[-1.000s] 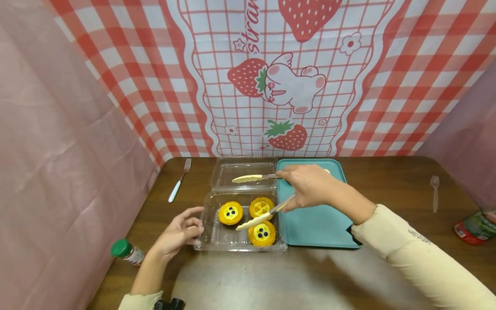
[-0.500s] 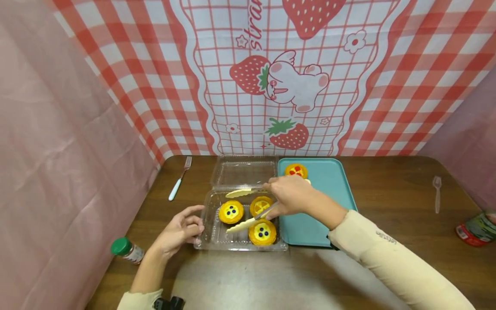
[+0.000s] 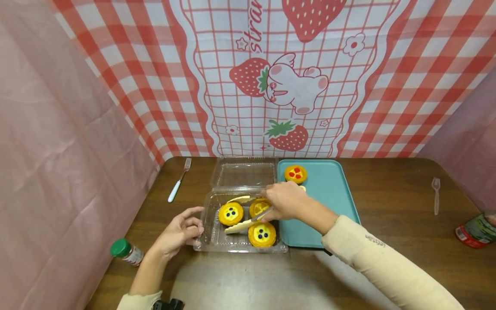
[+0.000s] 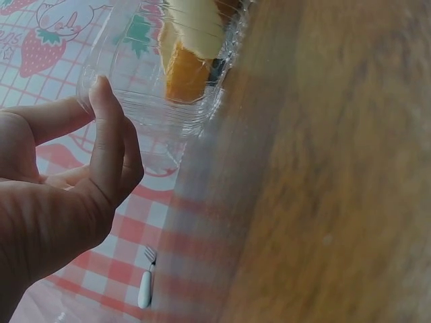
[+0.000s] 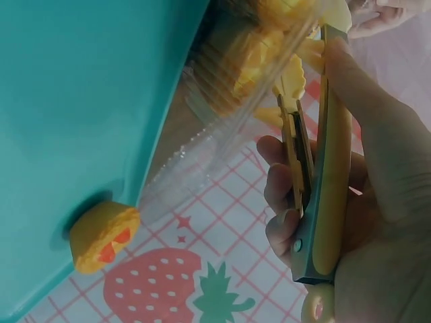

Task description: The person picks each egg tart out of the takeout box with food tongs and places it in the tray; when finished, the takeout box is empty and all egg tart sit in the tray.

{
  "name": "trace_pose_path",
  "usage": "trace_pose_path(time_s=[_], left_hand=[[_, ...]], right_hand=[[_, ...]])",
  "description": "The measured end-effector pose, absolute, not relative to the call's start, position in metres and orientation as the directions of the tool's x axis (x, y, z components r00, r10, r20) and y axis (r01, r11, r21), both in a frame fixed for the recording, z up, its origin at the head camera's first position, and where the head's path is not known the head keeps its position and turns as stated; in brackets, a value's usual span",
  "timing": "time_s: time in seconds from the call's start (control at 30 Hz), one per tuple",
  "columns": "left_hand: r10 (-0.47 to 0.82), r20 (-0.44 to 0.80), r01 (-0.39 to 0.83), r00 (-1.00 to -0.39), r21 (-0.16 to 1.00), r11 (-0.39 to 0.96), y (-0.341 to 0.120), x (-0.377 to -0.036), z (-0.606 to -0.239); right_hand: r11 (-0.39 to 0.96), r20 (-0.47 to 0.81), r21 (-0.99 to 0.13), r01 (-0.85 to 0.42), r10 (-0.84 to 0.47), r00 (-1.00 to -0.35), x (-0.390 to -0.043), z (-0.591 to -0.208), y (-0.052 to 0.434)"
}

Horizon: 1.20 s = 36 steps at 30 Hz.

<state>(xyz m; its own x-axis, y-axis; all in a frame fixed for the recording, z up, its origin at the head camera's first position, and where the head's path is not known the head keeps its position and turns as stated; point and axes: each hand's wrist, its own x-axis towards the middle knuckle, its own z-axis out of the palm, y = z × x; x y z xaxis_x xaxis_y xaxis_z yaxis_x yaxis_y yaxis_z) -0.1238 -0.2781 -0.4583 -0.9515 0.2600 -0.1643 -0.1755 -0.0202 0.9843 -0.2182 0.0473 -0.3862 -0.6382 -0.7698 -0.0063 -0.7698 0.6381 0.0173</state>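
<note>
My right hand (image 3: 286, 200) grips a pair of tongs (image 3: 239, 225) with pale yellow scalloped tips. One tip lies behind and one in front of the left blueberry tart (image 3: 230, 213) in the clear plastic container (image 3: 221, 237). In the right wrist view the tongs' handle (image 5: 333, 168) lies between thumb and curled fingers. Beside that tart sit an orange-slice tart (image 3: 257, 208), partly covered by tongs and hand, and a second blueberry tart (image 3: 262, 234). At the container's left rim, my left hand (image 3: 179, 232) pinches the plastic edge between thumb and finger.
A teal tray (image 3: 331, 185) on the right bears a red-topped tart (image 3: 296, 174) and a pale piece mostly hidden by my hand. Around lie a white-handled fork (image 3: 176, 189), a green-capped jar (image 3: 128, 252), a clear fork (image 3: 436, 196) and a can (image 3: 476, 230).
My right hand has moved left and down with the tongs, from over the tray to around the left blueberry tart. The red-topped tart came into view. The left hand stays put.
</note>
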Motion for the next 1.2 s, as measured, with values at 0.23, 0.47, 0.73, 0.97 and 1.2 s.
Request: trace_pose_path(time_s=[0.23,0.47,0.73,0.97,1.2], left_hand=[[0.264,-0.155,-0.169,-0.952,0.985,-0.030,-0.277,-0.122,-0.460],[0.268,-0.155,-0.168,-0.951,0.985,-0.028,-0.278,-0.124,-0.459],[0.266,-0.157,-0.169,-0.951,0.985,-0.023,-0.278,-0.124,-0.459],[0.273,-0.152,-0.165,-0.950,0.986,-0.026,-0.277,-0.124,-0.459],[0.268,-0.146,-0.159,-0.952,0.987,-0.026,-0.277,-0.123,-0.461]], right_hand=[[0.643,0.030,0.039,-0.765,-0.766,-0.642,-0.217,-0.393,0.048],[0.668,0.051,-0.024,-0.744,-0.742,-0.669,-0.219,-0.387,0.050],[0.651,0.093,-0.015,-0.759,-0.755,-0.649,-0.221,-0.376,0.053],[0.658,0.110,0.013,-0.753,-0.749,-0.653,-0.221,-0.364,0.058],[0.654,0.148,0.052,-0.754,-0.752,-0.642,-0.222,-0.345,0.069]])
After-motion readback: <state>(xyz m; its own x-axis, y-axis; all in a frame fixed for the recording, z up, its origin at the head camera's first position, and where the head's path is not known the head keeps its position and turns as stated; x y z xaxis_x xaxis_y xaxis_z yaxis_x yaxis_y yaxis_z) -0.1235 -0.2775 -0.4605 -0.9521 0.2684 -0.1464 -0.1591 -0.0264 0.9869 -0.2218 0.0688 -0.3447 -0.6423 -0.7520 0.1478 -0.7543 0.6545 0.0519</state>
